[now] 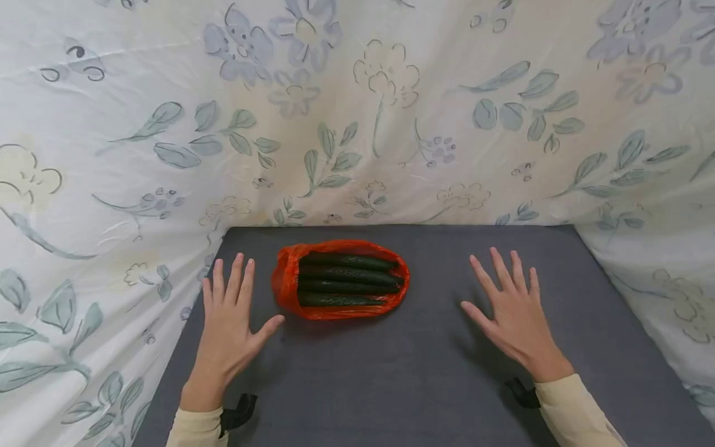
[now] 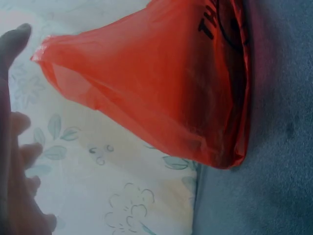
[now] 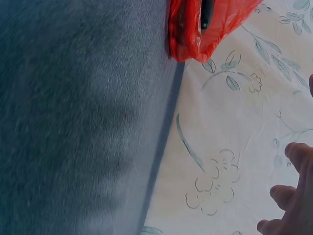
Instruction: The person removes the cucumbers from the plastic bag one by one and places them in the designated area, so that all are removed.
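Note:
Several dark green cucumbers (image 1: 349,276) lie side by side in an opened red plastic bag (image 1: 287,285) toward the back of the grey table. My left hand (image 1: 229,332) is spread with straight fingers just left of the bag, apart from it. Far to the bag's right, my right hand (image 1: 514,316) is also spread and holds nothing. In the left wrist view the bag (image 2: 132,73) stands up tall, with part of some black lettering showing. Only a corner of the bag (image 3: 210,34) and one cucumber's end (image 3: 207,14) appear in the right wrist view.
The grey table surface (image 1: 385,379) stretches in front of the bag and between the hands. A white floral cloth (image 1: 357,124) hangs behind the table and along both sides. Dark straps (image 1: 239,413) sit at the wrists, by the cream sleeves.

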